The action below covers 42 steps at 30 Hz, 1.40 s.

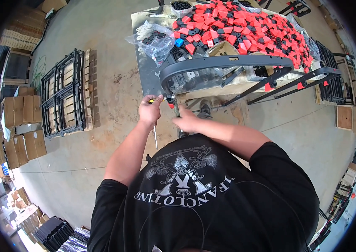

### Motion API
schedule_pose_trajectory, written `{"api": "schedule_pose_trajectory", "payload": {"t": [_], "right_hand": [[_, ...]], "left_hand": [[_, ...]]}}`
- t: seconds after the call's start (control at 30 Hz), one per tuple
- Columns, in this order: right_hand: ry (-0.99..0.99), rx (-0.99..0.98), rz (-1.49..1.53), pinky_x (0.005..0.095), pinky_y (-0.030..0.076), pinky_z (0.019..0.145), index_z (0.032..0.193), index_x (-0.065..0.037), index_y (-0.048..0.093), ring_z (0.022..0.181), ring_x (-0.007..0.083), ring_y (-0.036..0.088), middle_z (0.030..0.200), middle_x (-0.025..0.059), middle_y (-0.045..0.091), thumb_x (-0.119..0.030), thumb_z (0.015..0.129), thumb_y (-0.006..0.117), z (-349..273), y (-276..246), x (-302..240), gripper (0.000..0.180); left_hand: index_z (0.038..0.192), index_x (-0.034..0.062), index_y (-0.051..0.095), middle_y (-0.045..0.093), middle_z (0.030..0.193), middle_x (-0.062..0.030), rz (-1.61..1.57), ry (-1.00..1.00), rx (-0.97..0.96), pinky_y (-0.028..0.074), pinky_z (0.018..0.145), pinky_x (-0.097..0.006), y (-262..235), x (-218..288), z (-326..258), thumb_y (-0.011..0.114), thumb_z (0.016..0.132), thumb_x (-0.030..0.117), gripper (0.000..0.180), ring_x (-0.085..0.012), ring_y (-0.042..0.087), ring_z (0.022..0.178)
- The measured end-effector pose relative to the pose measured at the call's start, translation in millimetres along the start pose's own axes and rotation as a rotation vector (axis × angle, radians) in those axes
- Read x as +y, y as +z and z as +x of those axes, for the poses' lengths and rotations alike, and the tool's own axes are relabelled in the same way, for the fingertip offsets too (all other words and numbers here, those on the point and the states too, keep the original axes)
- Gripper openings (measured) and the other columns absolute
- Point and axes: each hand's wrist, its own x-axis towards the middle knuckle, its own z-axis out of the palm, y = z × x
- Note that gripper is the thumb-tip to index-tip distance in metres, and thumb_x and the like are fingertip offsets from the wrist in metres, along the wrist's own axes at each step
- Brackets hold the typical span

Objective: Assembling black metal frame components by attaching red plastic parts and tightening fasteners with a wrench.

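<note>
My left hand is closed around a screwdriver; some yellow of its handle shows by the fingers, and its thin metal shaft points back toward me. Close beside it, at the near end of a dark grey bent metal frame, sits a small red and black plastic piece. My right hand is just right of and below that end, its fingers curled around something dark and slim that I cannot make out. The frame curves over the near edge of the worktable.
A large heap of red and black plastic pieces covers the table, with a clear plastic bag at its left. More dark frames lean at the right. Black metal racks lie on a pallet at the left, near cardboard boxes.
</note>
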Motion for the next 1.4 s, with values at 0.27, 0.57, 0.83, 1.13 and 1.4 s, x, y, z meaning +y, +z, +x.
{"api": "schedule_pose_trajectory", "payload": {"t": [0.27, 0.57, 0.83, 1.13, 1.4], "right_hand": [[0.029, 0.022, -0.123, 0.0461, 0.046, 0.105, 0.14, 0.021, 0.027, 0.122, 0.0481, 0.058, 0.127, 0.0425, 0.056, -0.018, 0.091, 0.057, -10, 4, -13, 0.07], [0.122, 0.022, -0.091, 0.0443, 0.05, 0.1, 0.134, 0.019, 0.031, 0.118, 0.0455, 0.062, 0.124, 0.0399, 0.059, -0.029, 0.086, 0.066, -14, 6, -26, 0.076], [0.145, -0.03, -0.032, 0.0406, 0.051, 0.099, 0.134, 0.025, 0.026, 0.118, 0.0417, 0.064, 0.124, 0.0381, 0.06, -0.037, 0.081, 0.071, -16, 2, -37, 0.094], [0.216, -0.058, 0.43, 0.0383, 0.053, 0.055, 0.132, 0.006, 0.039, 0.061, 0.0212, 0.064, 0.082, 0.0115, 0.06, -0.012, 0.095, 0.056, -9, 12, -16, 0.044], [0.112, 0.013, 0.089, 0.0464, 0.057, 0.077, 0.128, 0.01, 0.044, 0.087, 0.0355, 0.071, 0.101, 0.0255, 0.067, -0.018, 0.097, 0.054, 1, 4, 8, 0.043]], "left_hand": [[0.12, 0.0014, 0.062, 0.062, 0.08, -0.0059, 0.226, -0.02, 0.188, 0.045, 0.051, -0.032, -9, 4, -25, 0.078, 0.09, 0.031, 0.045, -0.0127, 0.053, 0.058], [0.09, 0.001, 0.062, 0.07, 0.078, -0.019, 0.873, 0.198, 0.167, 0.055, 0.072, -0.042, -6, -14, -42, 0.075, 0.083, 0.025, 0.028, -0.0337, 0.071, 0.074], [0.095, 0.0052, 0.061, 0.07, 0.08, -0.0151, 0.661, 0.515, 0.407, 0.055, 0.072, -0.046, -3, -108, 44, 0.07, 0.085, 0.027, 0.026, -0.0382, 0.069, 0.077], [0.08, 0.0041, 0.059, 0.06, 0.065, -0.0022, 0.527, 0.357, 0.135, 0.047, 0.056, -0.036, -16, -94, 31, 0.074, 0.09, 0.028, 0.03, -0.0133, 0.056, 0.059], [0.079, 0.0009, 0.061, 0.059, 0.066, -0.006, 0.41, -0.111, 0.061, 0.041, 0.049, -0.038, -9, -47, 5, 0.065, 0.094, 0.025, 0.028, -0.0167, 0.053, 0.055]]}}
